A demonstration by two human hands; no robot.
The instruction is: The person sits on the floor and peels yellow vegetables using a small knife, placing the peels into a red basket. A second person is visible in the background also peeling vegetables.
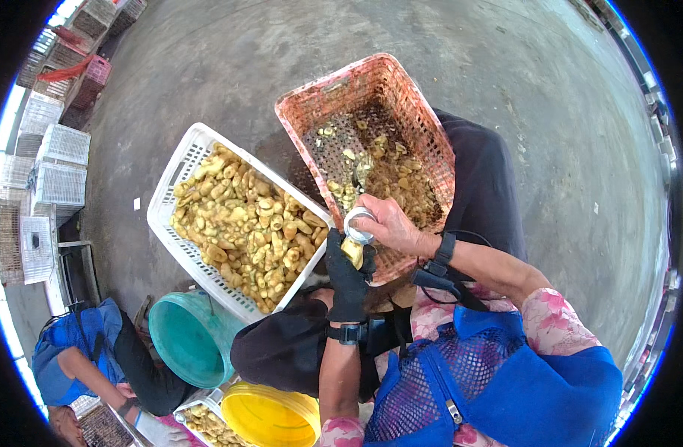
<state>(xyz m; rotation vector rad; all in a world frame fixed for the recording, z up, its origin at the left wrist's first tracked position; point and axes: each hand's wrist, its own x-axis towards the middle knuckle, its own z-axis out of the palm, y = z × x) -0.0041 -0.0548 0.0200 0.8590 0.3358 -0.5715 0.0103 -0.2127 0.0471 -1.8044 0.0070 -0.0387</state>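
My left hand [344, 279], in a black glove, grips a pale yellow rhizome piece [352, 252] that looks like ginger. In my bare right hand [394, 223] is a round, silver metal tool [360, 224], its rim against the top of that piece. The tool's working edge is hidden. Both hands are over the near corner of a stained reddish plastic crate [324, 89], with peelings and cut scraps [400, 162] on its floor. Left of them stands a white plastic crate [171, 209] heaped with knobbly yellow-brown rhizomes [246, 218].
A teal bucket [190, 341] lies tipped beside my knee, near a yellow bucket [274, 416]. At lower left sits another person [78, 352] in a blue vest, with a gloved hand [159, 430] by a second crate of rhizomes [207, 422]. Stacked crates [62, 162] line the left side.
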